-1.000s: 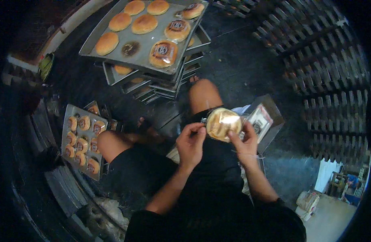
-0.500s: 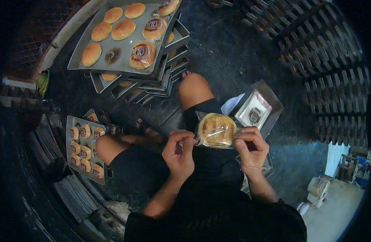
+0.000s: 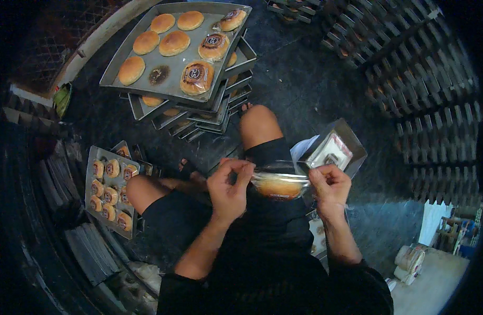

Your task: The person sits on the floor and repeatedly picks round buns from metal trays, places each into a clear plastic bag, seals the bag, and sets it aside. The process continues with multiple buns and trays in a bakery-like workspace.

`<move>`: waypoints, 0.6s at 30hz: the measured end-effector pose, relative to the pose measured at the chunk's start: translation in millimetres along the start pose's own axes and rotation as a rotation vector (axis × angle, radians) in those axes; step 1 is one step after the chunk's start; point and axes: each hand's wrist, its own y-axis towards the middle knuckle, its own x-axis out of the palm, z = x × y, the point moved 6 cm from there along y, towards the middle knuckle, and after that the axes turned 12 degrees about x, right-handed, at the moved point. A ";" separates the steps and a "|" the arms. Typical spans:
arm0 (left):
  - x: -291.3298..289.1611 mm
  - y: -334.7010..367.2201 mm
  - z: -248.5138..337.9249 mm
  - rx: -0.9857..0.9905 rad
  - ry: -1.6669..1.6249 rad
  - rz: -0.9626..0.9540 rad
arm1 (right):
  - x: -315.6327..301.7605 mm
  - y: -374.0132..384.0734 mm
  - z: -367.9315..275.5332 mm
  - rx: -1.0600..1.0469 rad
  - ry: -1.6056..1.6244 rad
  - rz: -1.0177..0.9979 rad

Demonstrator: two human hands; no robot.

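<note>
Clear plastic bag [image 3: 282, 176] around a golden bun [image 3: 278, 190], pinched at opposite ends by left hand [image 3: 229, 191] and right hand [image 3: 330, 190], near grey box [image 3: 359, 156].

The top [image 3: 273, 262] is black, short-sleeved; the shorts [image 3: 178, 223] black.

A golden-brown bun [image 3: 279, 188], seen nearly edge-on, sits inside a clear, glossy plastic bag [image 3: 289, 177] stretched between the pinching left hand [image 3: 229, 190] and right hand [image 3: 331, 191].

The bagged bun [image 3: 278, 189] is between hands [image 3: 228, 190] [image 3: 331, 190], wrappers [image 3: 337, 147] apparently in the box [image 3: 357, 148].
</note>
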 end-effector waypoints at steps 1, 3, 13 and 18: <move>-4.4 6.0 -6.6 -0.105 0.012 -0.009 | -4.9 9.2 2.3 0.080 0.062 -0.013; -4.7 23.6 -5.1 -0.132 0.031 -0.046 | 0.1 19.9 -5.2 0.131 0.142 -0.038; 3.6 -56.7 -70.8 0.053 0.343 0.003 | -29.6 -23.8 106.1 0.078 -0.124 0.253; 7.6 -74.9 -123.6 -0.493 -0.172 0.079 | 31.1 -32.8 93.2 -0.038 -0.038 -0.095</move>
